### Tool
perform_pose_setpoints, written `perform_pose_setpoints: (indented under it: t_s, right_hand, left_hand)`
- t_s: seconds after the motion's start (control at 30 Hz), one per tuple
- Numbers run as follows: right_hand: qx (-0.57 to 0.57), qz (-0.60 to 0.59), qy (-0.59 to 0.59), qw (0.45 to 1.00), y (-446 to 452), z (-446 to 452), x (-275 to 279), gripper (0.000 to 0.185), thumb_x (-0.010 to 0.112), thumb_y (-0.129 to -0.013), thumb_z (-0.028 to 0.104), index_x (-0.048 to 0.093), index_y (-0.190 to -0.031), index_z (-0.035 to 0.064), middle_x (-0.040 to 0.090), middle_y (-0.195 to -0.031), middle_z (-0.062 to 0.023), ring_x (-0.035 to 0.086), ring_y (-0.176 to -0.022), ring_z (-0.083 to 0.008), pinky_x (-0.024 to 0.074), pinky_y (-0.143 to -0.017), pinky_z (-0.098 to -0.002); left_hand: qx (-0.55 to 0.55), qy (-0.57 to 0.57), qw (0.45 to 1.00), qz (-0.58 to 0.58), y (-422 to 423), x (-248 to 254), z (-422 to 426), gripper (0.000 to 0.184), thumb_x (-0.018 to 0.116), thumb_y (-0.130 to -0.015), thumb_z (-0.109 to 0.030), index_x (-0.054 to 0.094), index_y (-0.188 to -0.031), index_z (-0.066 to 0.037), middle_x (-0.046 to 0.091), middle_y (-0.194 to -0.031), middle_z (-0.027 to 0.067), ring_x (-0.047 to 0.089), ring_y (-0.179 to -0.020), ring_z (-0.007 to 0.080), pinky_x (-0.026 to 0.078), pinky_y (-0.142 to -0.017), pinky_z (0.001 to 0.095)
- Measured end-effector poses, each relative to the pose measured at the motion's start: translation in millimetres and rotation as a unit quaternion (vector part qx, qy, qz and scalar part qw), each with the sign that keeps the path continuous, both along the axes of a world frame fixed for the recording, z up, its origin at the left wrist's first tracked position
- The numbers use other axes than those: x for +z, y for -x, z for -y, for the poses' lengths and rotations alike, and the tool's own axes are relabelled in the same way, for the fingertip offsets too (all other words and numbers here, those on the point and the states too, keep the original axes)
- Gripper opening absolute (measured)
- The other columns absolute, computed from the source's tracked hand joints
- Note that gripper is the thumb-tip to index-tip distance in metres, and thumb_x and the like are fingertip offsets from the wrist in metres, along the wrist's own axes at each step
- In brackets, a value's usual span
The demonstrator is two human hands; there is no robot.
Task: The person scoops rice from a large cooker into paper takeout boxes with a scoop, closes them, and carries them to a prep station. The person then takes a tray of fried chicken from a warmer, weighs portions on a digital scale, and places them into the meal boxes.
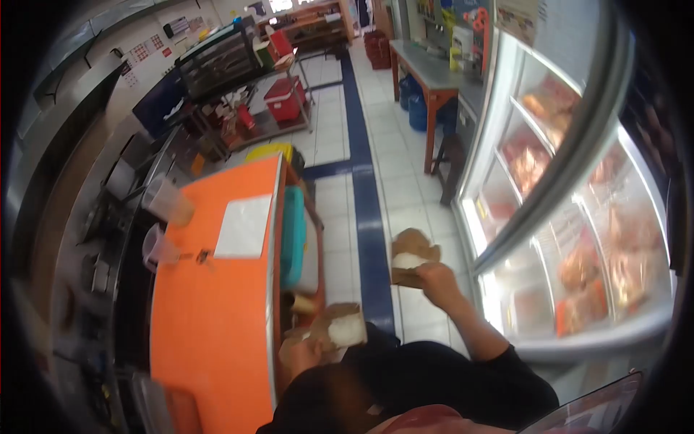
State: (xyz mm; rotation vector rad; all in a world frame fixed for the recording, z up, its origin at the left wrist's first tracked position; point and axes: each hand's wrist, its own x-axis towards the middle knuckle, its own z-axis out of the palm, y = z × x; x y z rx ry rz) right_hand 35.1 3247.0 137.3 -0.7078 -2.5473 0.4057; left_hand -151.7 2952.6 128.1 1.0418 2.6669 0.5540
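Observation:
My right hand (438, 285) is closed on the near edge of a brown cardboard box (414, 240), held out over the tiled floor. Something white shows inside it. Lower and to the left, my left hand (305, 354) grips a second brown cardboard box (353, 312), which has a white patch in it as well. This one is close to my body, beside the edge of the orange table (210, 318). Motion smears the left hand's fingers a little, and what the white matter is cannot be made out.
On the orange table lie a white sheet (244, 227), keys (204, 255) and two clear plastic jugs (168, 199). A teal bin (292, 235) sits under its edge. To the right is a lit glass-door fridge (535, 217) with bagged goods. A metal-topped table (434, 69) stands farther off.

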Motion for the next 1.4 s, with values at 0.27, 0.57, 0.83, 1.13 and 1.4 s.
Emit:
perform_pose_setpoints:
  t_s: [0.27,0.57,0.83,1.13,1.4]
  right_hand:
    - [-0.117,0.046,0.085,0.988,172,-264,-44,0.020,0.058,-0.075,0.011,0.068,-0.092,0.0098,0.064,-0.076,-0.0152,0.062,-0.074,-0.0347,0.0495,-0.067,-0.0441]
    - [-0.276,0.313,0.076,0.905,215,-530,-59,0.013,0.056,-0.076,0.009,0.067,-0.083,0.0097,0.066,-0.075,-0.0140,0.066,-0.072,-0.0309,0.0511,-0.066,-0.0431]
    - [-0.294,0.132,0.080,0.943,416,-887,-41,0.030,0.057,-0.071,0.004,0.070,-0.097,0.0116,0.066,-0.080,-0.0184,0.064,-0.077,-0.0365,0.0501,-0.072,-0.0440]
    - [-0.189,-0.028,-0.070,0.979,751,-1283,6,0.006,0.063,-0.072,0.007,0.061,-0.076,0.0037,0.061,-0.072,-0.0196,0.061,-0.071,-0.0398,0.0472,-0.063,-0.0475]
    - [-0.219,0.145,-0.007,0.965,910,-1496,-5,0.018,0.069,-0.068,0.008,0.070,-0.085,0.0087,0.064,-0.076,-0.0178,0.062,-0.074,-0.0382,0.0489,-0.068,-0.0464]
  left_hand:
    - [-0.036,-0.004,0.999,0.041,216,-28,-297,0.025,0.063,-0.079,-0.024,0.065,-0.078,0.001,0.060,-0.070,0.0239,0.060,-0.069,0.0411,0.046,-0.065,0.0483]
    - [-0.242,-0.021,0.969,0.051,417,-3,-697,0.022,0.059,-0.082,-0.021,0.065,-0.085,0.000,0.061,-0.075,0.0236,0.061,-0.074,0.0404,0.046,-0.067,0.0491]
    - [-0.142,-0.041,0.989,0.028,560,-23,-990,0.024,0.060,-0.083,-0.027,0.065,-0.086,-0.004,0.063,-0.079,0.0218,0.060,-0.080,0.0410,0.047,-0.070,0.0486]
    - [0.056,-0.059,0.996,0.040,782,-36,-1226,0.029,0.061,-0.081,-0.028,0.064,-0.077,0.000,0.060,-0.069,0.0240,0.060,-0.068,0.0416,0.046,-0.062,0.0493]
    - [0.015,-0.087,0.996,0.023,1029,-61,-1492,0.016,0.057,-0.079,-0.014,0.065,-0.082,0.000,0.062,-0.073,0.0226,0.062,-0.071,0.0383,0.047,-0.062,0.0488]
